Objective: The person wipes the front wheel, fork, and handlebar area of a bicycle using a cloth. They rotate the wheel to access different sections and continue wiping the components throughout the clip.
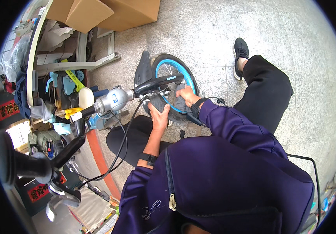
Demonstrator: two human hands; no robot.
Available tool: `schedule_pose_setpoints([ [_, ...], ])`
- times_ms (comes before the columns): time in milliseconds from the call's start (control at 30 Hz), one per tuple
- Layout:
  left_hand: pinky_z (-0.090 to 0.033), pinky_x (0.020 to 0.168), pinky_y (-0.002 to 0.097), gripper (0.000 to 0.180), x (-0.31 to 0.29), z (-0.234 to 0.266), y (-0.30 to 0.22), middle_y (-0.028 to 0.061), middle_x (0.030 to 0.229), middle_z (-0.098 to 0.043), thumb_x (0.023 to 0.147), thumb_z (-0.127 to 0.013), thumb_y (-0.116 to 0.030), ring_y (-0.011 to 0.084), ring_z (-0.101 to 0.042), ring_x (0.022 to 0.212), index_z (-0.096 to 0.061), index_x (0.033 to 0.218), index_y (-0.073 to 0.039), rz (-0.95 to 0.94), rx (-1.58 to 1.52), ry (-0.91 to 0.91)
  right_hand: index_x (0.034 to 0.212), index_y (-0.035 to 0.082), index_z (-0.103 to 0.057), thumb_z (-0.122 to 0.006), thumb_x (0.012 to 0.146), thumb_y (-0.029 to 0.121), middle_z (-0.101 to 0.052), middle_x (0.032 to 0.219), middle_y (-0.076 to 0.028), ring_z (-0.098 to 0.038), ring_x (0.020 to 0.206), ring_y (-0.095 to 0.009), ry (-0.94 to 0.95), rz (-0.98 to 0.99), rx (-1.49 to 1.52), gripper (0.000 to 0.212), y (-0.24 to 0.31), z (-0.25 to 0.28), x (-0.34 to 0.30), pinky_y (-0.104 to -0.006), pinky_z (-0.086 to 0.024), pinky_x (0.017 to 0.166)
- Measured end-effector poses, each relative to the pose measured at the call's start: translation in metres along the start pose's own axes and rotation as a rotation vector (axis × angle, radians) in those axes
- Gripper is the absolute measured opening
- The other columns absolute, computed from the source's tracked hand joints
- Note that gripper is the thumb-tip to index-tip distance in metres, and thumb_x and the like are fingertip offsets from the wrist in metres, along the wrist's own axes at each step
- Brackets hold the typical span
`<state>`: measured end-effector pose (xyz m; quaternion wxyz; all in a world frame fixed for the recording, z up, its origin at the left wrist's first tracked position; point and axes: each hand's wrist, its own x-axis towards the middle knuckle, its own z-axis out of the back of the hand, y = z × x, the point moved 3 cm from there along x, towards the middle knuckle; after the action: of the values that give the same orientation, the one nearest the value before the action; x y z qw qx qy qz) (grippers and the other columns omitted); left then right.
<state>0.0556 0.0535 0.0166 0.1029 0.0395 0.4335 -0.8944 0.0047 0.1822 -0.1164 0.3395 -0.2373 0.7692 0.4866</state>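
A small bicycle stands before me, its wheel [194, 83] showing a bright blue rim and black tyre, beside a black saddle [143, 70]. My right hand [188, 96] is closed round a crumpled grey cloth [180, 104] at the wheel's spokes. On the near left side of the wheel, my left hand [159, 117] grips more grey cloth [158, 103], just below the black frame arm [160, 83]. Whether both pieces are one cloth cannot be told. The left hand's fingertips are partly hidden.
The handlebar [65, 152] with its black grip and cables [125, 134] reaches into the near left. Shelving [31, 58] crowded with goods lines the left. Cardboard boxes [131, 13] sit at the back. One black shoe [240, 54] rests on the speckled floor [293, 43].
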Motion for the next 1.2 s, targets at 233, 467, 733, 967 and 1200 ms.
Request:
schedule_pose_setpoints([
  [233, -0.035, 0.096, 0.0382, 0.072, 0.013, -0.010, -0.001, 0.0191, 0.119, -0.046, 0.081, -0.068, -0.025, 0.0278, -0.046, 0.108, -0.028, 0.133, 0.002, -0.126, -0.069, -0.031, 0.082, -0.002, -0.065, -0.067, 0.060, 0.002, -0.064, 0.072, -0.010, -0.061, 0.070, -0.023, 0.133, 0.109, 0.066, 0.022, 0.025, -0.003, 0.013, -0.0383, -0.047, 0.063],
  [467, -0.032, 0.100, 0.0397, 0.082, -0.002, -0.015, 0.012, 0.0263, 0.127, -0.039, 0.080, -0.069, -0.026, 0.0333, -0.043, 0.115, -0.018, 0.135, 0.008, -0.049, 0.018, 0.043, 0.094, 0.002, -0.065, -0.069, 0.064, 0.012, -0.067, 0.088, -0.016, -0.065, 0.080, -0.028, 0.011, 0.275, -0.585, 0.032, 0.057, 0.025, -0.001, -0.0365, -0.049, 0.072],
  [733, -0.036, 0.099, 0.0364, 0.100, -0.023, -0.012, 0.068, 0.0242, 0.131, -0.039, 0.076, -0.072, -0.029, 0.0295, -0.042, 0.118, -0.004, 0.139, 0.009, 0.106, 0.024, 0.130, 0.091, -0.001, -0.065, -0.069, 0.063, 0.012, -0.066, 0.084, -0.010, -0.062, 0.075, -0.019, 0.469, 0.037, 0.050, 0.031, 0.032, -0.018, -0.057, -0.0304, -0.050, 0.068],
  [967, -0.033, 0.101, 0.0331, 0.110, -0.025, -0.009, 0.106, 0.0250, 0.133, -0.036, 0.070, -0.079, -0.022, 0.0279, -0.039, 0.122, 0.000, 0.140, 0.009, 0.194, -0.159, 0.177, 0.118, 0.000, -0.055, -0.063, 0.069, 0.011, -0.062, 0.111, -0.018, -0.061, 0.102, -0.029, 0.482, 0.597, -0.774, 0.050, 0.015, -0.002, -0.077, -0.0362, -0.047, 0.086],
  [1200, -0.040, 0.095, 0.0326, 0.089, -0.030, -0.003, 0.088, 0.0144, 0.126, -0.045, 0.074, -0.077, -0.013, 0.0225, -0.046, 0.113, -0.016, 0.139, -0.001, 0.316, -0.227, 0.261, 0.110, 0.009, -0.061, -0.063, 0.066, 0.006, -0.059, 0.118, -0.009, -0.058, 0.103, -0.031, 0.558, 0.887, -1.004, 0.044, -0.004, 0.016, -0.083, -0.0413, -0.046, 0.086],
])
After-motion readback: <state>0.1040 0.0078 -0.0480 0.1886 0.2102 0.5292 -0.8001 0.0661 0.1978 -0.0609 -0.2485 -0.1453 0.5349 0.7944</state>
